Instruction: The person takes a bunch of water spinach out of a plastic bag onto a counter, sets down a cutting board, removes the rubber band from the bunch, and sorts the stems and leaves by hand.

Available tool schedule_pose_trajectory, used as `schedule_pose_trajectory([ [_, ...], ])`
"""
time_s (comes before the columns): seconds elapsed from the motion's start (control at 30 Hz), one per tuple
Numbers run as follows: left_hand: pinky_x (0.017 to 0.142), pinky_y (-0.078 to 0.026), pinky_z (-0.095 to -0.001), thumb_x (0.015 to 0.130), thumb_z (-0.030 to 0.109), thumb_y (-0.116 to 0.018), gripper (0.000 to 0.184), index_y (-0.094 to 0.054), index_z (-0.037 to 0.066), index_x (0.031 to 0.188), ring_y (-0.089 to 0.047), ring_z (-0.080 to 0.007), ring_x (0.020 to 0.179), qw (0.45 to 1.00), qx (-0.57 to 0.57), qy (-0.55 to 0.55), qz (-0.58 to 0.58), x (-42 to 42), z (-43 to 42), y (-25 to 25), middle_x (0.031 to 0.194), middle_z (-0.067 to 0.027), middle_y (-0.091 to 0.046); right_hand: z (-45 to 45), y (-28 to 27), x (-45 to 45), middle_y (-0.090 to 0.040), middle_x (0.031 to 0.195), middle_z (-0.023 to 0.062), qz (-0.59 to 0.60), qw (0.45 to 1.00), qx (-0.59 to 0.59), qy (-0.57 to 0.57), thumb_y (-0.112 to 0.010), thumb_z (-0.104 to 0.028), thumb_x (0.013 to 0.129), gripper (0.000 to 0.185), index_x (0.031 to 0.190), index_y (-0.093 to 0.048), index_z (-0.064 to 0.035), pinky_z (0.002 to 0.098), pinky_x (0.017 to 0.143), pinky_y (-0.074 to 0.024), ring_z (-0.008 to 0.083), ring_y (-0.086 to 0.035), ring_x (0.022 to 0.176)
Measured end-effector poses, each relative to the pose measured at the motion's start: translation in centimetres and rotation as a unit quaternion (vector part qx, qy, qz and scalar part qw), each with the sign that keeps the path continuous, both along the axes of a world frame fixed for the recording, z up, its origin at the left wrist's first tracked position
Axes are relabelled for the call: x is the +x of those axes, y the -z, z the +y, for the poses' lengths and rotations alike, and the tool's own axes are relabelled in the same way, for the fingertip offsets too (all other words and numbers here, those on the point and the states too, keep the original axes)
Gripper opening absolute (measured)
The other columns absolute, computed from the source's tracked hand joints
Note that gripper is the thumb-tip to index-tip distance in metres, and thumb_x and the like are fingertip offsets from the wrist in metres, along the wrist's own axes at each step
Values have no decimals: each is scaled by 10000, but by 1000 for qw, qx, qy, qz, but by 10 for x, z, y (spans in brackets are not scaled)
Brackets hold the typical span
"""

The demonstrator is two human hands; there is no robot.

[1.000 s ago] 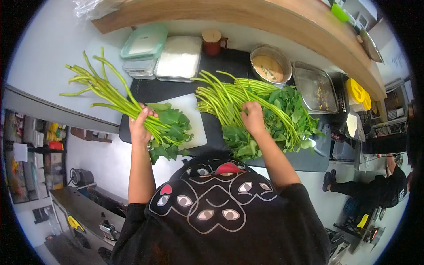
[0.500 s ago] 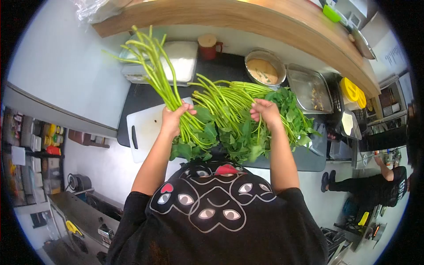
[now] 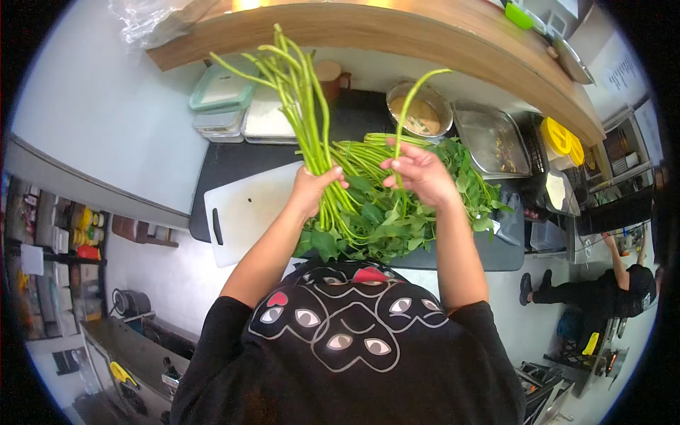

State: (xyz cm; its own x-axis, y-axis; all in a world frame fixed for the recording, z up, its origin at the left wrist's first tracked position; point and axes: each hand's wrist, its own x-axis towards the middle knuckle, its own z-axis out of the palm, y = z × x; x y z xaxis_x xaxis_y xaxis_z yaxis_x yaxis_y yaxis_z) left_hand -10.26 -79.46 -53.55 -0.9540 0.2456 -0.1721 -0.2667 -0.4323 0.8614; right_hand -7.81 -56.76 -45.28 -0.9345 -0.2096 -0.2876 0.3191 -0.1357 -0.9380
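Observation:
My left hand (image 3: 316, 191) is wrapped around a bunch of long-stemmed leafy greens (image 3: 306, 99), the bare stems fanning up and the leaves hanging below. To its right, my right hand (image 3: 421, 173) pinches a single stem (image 3: 407, 106) that stands up and curves over at its tip. Beneath both hands lies a pile of the same greens (image 3: 386, 227), with its stems (image 3: 368, 159) toward the back and leaves toward me. Part of the pile is hidden by my hands. A white cutting board (image 3: 248, 205) lies left of the greens.
Behind, lidded containers (image 3: 219, 106), a brown mug (image 3: 328, 76) and a metal bowl of tan liquid (image 3: 418, 113) stand on the dark counter. A metal tray (image 3: 492, 138) is at right. A wooden shelf (image 3: 397, 35) overhangs the back. Another person (image 3: 609, 290) stands far right.
My left hand has moved right with its bunch, now held more over the pile. My right hand has raised one stem upright out of the pile.

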Motion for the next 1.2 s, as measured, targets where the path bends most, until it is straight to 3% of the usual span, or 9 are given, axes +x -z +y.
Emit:
schedule_pose_trajectory([
  [0.13, 638, -507, -314, 779, 125, -671, 246, -540, 39, 968, -592, -191, 694, 998, -6, 44, 42, 3, 9, 5, 791, -71, -592, -44, 23, -1, -641, 888, 59, 23, 999, -41, 8, -611, -98, 824, 393, 1196, -519, -12, 223, 586, -468, 127, -611, 657],
  [0.5, 726, -461, -291, 767, 193, -691, 337, -550, 41, 1033, -554, -148, 826, 998, 31, 6, 48, 9, 9, 12, 919, -34, -590, -81, 72, 3, -480, 737, 40, 328, 915, 219, 79, -631, -4, 778, 304, 1080, -613, -24, 230, 564, -421, 120, -494, 620],
  [0.57, 809, -425, -288, 726, 301, -729, 449, -535, 64, 1054, -524, -132, 902, 998, 8, 20, 54, 8, 6, 18, 957, -14, -578, -82, 62, 5, -474, 761, 84, 367, 881, 296, 45, -617, 18, 760, 349, 1106, -593, -15, 258, 608, -429, 176, -506, 665],
  [0.7, 762, -457, -297, 763, 207, -695, 359, -536, 54, 1047, -552, -150, 853, 999, 25, -25, 20, 13, 4, 21, 949, -34, -586, -87, 54, 13, -481, 848, 174, 414, 853, 317, -11, -546, 30, 762, 400, 1153, -552, -55, 343, 681, -424, 300, -499, 778],
  [0.73, 747, -467, -299, 773, 177, -677, 329, -537, 52, 1043, -560, -155, 838, 999, 33, -40, 5, 14, 0, 21, 948, -43, -589, -84, 61, 15, -459, 899, 191, 429, 846, 315, -35, -512, 23, 763, 531, 1277, -425, -74, 367, 743, -419, 327, -492, 853],
  [0.87, 687, -527, -346, 799, 91, -602, 187, -552, 8, 959, -605, -203, 755, 992, 66, -105, -18, 21, -23, 3, 856, -89, -600, -82, 60, 49, -464, 1004, 178, 312, 863, 377, -127, -569, -81, 781, 636, 1357, -301, -98, 371, 822, -412, 337, -491, 921],
  [1.0, 679, -541, -377, 792, 82, -600, 138, -553, -15, 878, -613, -221, 725, 996, 32, -82, 5, 31, -43, 12, 766, -88, -582, -70, 77, 67, -523, 1069, 192, 378, 827, 378, -173, -588, -192, 815, 608, 1350, -314, -99, 373, 856, -411, 337, -510, 960],
  [1.1, 642, -514, -352, 760, 52, -607, 207, -520, 1, 940, -590, -205, 663, 997, 21, -70, 18, 34, -62, 11, 730, -77, -564, -52, 112, 56, -551, 1037, 197, 178, 967, 180, -22, -574, -208, 833, 497, 1282, -413, -71, 382, 851, -422, 342, -532, 948],
  [1.2, 603, -490, -323, 738, 49, -615, 301, -484, 1, 1004, -578, -203, 623, 996, 42, -81, 22, 31, -82, 3, 700, -82, -555, -16, 167, 30, -539, 1088, 223, 195, 889, 412, 43, -573, -256, 830, 378, 1140, -527, -45, 411, 863, -420, 357, -524, 996],
])
